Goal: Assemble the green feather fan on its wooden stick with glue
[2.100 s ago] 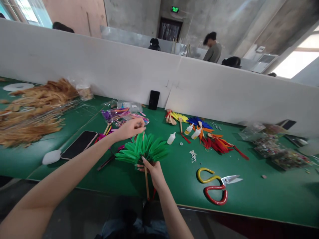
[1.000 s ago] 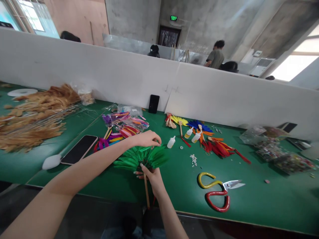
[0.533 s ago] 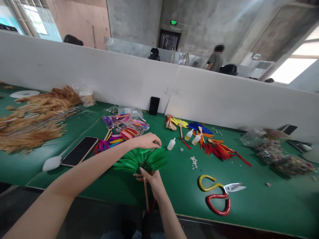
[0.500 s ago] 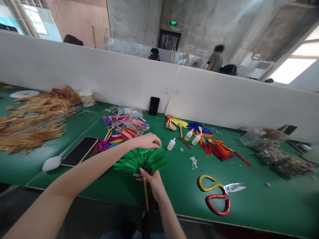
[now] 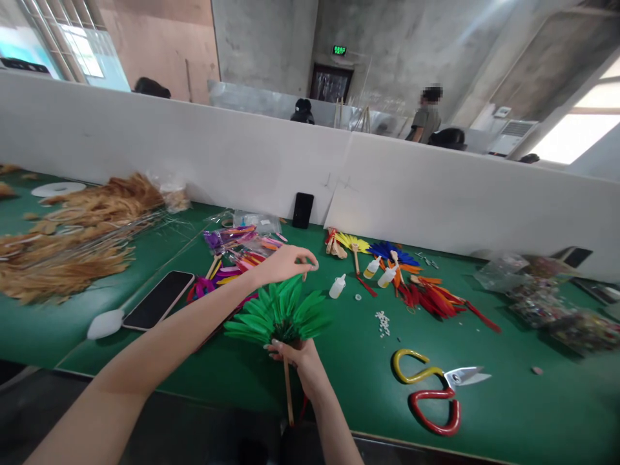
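Note:
My right hand (image 5: 299, 356) grips a green feather fan (image 5: 283, 310) near the base of its feathers. The fan's thin wooden handle (image 5: 289, 394) points down past the table's front edge, and a bit of red shows beside it. Above the upper feathers hovers my left hand (image 5: 289, 263), its fingers bent and drawn together as in a pinch. Whatever lies between those fingertips, if anything, is too small to make out. Right of the fan stands a white squeeze bottle (image 5: 338, 287).
Big scissors (image 5: 448, 384) with yellow and red handles lie right. Beyond are two more bottles (image 5: 380, 271), white beads (image 5: 382, 324), a yellow fan (image 5: 352, 241) and a blue fan (image 5: 390, 250). Left are a phone (image 5: 159, 300), colourful feathers (image 5: 227, 271) and tan fibres (image 5: 101, 213).
My left hand has lifted up and slightly right, away from the feathers. My right hand keeps its hold on the fan. The whole view has shifted a little.

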Motion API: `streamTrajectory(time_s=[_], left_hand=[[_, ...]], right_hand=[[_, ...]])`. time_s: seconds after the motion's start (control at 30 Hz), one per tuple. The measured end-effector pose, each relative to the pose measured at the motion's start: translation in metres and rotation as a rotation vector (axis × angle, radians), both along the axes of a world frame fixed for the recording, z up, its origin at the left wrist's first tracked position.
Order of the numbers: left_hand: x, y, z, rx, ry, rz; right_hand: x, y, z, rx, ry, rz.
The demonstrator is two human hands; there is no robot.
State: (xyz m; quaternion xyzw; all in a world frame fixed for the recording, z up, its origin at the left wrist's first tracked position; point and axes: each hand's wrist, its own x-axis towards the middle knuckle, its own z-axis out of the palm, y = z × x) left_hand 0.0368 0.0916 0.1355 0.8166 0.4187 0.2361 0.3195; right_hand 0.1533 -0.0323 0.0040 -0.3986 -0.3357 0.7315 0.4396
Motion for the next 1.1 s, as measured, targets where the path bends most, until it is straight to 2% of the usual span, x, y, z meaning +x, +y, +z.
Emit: streamTrajectory(time_s=[0.13, 0.23, 0.33, 0.53, 0.87, 1.1], left_hand=[[-0.003, -0.012, -0.003, 0.026, -0.262, 0.074], [-0.001, -0.025, -0.014, -0.006, -0.327, 0.058], [0.003, -0.032, -0.026, -0.04, -0.312, 0.036], [0.007, -0.03, -0.043, -0.034, -0.326, 0.048], [0.01, -0.027, -0.055, 0.048, -0.302, 0.095], [0.008, -0.025, -0.062, 0.101, -0.218, 0.1]], right_hand=[[0.004, 0.001, 0.002, -0.008, 0.074, 0.058], [0.008, 0.001, 0.006, -0.025, 0.159, 0.13], [0.011, 0.0, 0.009, -0.031, 0.187, 0.173], [0.009, -0.004, 0.013, -0.043, 0.141, 0.129], [0.008, -0.005, 0.016, -0.073, 0.076, 0.109], [0.004, -0.003, 0.014, -0.095, 0.058, 0.041]])
